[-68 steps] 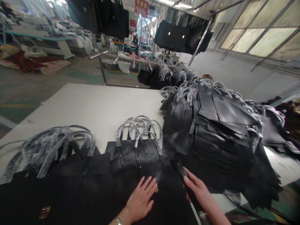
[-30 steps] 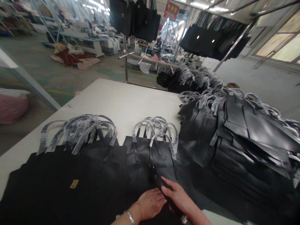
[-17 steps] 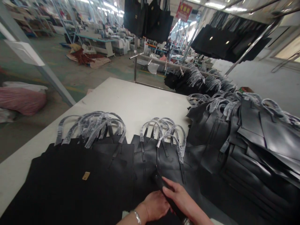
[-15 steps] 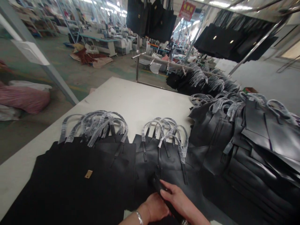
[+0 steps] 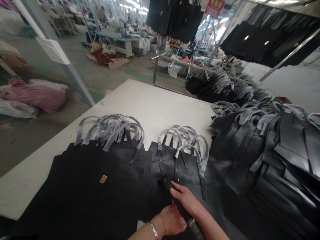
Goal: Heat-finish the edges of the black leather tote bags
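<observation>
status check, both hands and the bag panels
Right hand gripping black tool. Left hand beneath it, contents hidden. Black panels flat on table. Plastic-wrapped handles just beyond the tool.

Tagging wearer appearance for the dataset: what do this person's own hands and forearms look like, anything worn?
Both hands, left and right, are gloveless. A shiny silver-coloured bracelet circles the left wrist. No sleeves show.

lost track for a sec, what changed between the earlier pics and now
The left hand, first spread flat on the middle stack, has curled in; the right hand has brought the black tool leftward beside it. Right grip and handled stacks stayed as they were.
</observation>
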The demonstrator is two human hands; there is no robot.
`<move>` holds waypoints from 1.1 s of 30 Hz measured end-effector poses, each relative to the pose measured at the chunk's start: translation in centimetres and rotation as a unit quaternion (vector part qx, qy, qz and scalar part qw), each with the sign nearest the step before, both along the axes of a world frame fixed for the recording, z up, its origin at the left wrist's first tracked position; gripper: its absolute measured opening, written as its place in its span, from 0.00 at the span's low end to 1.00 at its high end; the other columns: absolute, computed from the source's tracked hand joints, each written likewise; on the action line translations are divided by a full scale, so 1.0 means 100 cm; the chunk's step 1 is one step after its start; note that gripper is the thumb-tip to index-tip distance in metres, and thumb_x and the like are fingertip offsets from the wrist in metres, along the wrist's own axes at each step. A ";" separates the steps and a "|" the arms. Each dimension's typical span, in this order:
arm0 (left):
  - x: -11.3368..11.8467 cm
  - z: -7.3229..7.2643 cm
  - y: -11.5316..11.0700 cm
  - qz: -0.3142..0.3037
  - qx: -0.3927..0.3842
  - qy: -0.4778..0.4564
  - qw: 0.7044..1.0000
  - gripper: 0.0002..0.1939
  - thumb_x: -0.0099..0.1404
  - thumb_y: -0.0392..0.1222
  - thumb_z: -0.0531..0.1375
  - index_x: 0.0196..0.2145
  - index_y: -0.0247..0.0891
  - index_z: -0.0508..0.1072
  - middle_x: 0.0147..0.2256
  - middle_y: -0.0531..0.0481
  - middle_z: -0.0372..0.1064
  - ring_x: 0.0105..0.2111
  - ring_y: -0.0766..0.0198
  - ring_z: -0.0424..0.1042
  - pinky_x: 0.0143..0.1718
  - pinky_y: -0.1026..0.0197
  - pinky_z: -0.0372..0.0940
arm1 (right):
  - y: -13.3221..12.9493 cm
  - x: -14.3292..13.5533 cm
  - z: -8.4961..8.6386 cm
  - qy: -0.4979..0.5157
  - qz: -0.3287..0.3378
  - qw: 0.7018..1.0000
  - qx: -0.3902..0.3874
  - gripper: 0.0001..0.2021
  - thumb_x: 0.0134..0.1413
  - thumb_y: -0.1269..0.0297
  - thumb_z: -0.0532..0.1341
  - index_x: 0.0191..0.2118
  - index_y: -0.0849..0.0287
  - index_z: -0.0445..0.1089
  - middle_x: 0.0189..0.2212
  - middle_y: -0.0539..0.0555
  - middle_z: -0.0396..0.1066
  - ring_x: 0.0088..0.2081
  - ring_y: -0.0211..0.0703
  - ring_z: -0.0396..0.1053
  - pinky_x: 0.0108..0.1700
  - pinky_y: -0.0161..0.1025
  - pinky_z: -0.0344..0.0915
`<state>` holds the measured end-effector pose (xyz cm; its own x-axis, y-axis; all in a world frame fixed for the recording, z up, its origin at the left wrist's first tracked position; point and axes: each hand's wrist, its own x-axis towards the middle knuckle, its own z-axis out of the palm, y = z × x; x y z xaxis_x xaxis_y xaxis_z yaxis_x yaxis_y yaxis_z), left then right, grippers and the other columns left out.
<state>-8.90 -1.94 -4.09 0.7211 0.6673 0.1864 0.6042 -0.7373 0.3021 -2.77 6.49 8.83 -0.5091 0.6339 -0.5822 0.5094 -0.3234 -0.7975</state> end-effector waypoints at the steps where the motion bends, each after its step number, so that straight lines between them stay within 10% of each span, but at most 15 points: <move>1: -0.001 0.000 0.000 -0.006 -0.006 0.009 1.000 0.06 0.63 0.37 0.58 0.33 0.37 0.75 0.35 0.47 0.77 0.41 0.57 0.73 0.45 0.56 0.63 | 0.001 -0.004 -0.001 -0.002 -0.001 1.000 -0.001 0.33 0.51 0.49 0.59 0.60 0.63 0.63 0.30 0.53 0.77 0.31 0.46 0.73 0.36 0.41 0.67; 8: -0.002 0.009 0.001 0.031 -0.010 -0.042 0.999 0.08 0.65 0.39 0.55 0.37 0.35 0.74 0.39 0.47 0.76 0.42 0.57 0.72 0.45 0.57 0.63 | -0.001 0.006 0.003 -0.023 0.003 0.999 0.037 0.30 0.46 0.49 0.63 0.54 0.60 0.71 0.44 0.57 0.75 0.49 0.54 0.69 0.51 0.45 0.64; 15: -0.003 0.004 -0.001 0.018 -0.034 0.012 0.999 0.08 0.63 0.39 0.58 0.28 0.37 0.74 0.28 0.48 0.75 0.35 0.58 0.74 0.41 0.57 0.64 | 0.003 -0.016 0.000 -0.043 -0.025 0.997 0.066 0.31 0.53 0.49 0.59 0.61 0.57 0.62 0.36 0.54 0.77 0.35 0.49 0.74 0.40 0.43 0.70; 23: 0.001 0.004 0.001 0.031 -0.005 -0.052 0.998 0.10 0.66 0.40 0.55 0.41 0.36 0.73 0.44 0.47 0.75 0.48 0.56 0.70 0.51 0.56 0.61 | -0.011 0.022 0.001 -0.006 -0.030 0.998 0.056 0.31 0.44 0.48 0.65 0.54 0.59 0.71 0.49 0.57 0.73 0.53 0.54 0.67 0.56 0.46 0.60; 29: 0.001 -0.005 -0.001 0.001 -0.062 0.001 0.998 0.07 0.62 0.37 0.57 0.35 0.39 0.76 0.38 0.47 0.76 0.45 0.54 0.71 0.48 0.52 0.64 | -0.006 -0.025 -0.010 -0.020 -0.035 0.999 0.028 0.38 0.50 0.44 0.58 0.63 0.60 0.58 0.23 0.51 0.73 0.17 0.41 0.66 0.21 0.38 0.65; 33: -0.008 0.002 -0.005 0.129 -0.019 -0.088 0.988 0.19 0.63 0.35 0.56 0.52 0.40 0.68 0.51 0.46 0.69 0.53 0.58 0.65 0.53 0.56 0.62 | -0.004 -0.004 0.022 0.003 -0.088 0.994 0.061 0.41 0.48 0.42 0.59 0.65 0.60 0.54 0.25 0.50 0.71 0.19 0.39 0.66 0.21 0.35 0.64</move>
<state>-9.74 -2.47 -3.86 0.4855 0.8333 0.2644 0.7062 -0.5521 0.4433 -3.15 6.05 11.05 -0.3875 0.7786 -0.4936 0.4493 -0.3081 -0.8386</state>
